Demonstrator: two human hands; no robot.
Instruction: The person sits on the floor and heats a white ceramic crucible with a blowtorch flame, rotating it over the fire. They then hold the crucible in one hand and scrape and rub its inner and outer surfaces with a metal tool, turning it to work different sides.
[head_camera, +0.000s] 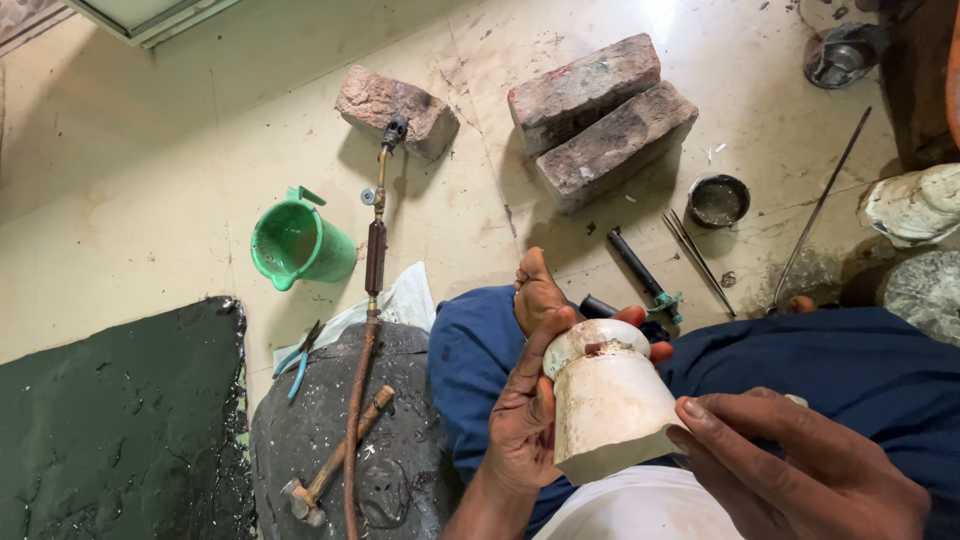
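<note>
My left hand (525, 420) grips a white, chalky cylindrical mould (607, 400) from its left side, thumb over the top rim. A reddish smear marks the mould's round top. My right hand (800, 470) holds the mould's lower right edge with its fingertips. The mould is held above my lap, over blue trousers (860, 370), with my bare foot (538, 290) just beyond it.
On the floor lie a gas torch with hose (375, 250) resting on a brick (395, 108), two stacked bricks (600, 115), a green jug (297, 242), a hammer (330, 468), blue pliers (297, 358), a small metal bowl (718, 200), tweezers (697, 248) and a long rod (820, 205).
</note>
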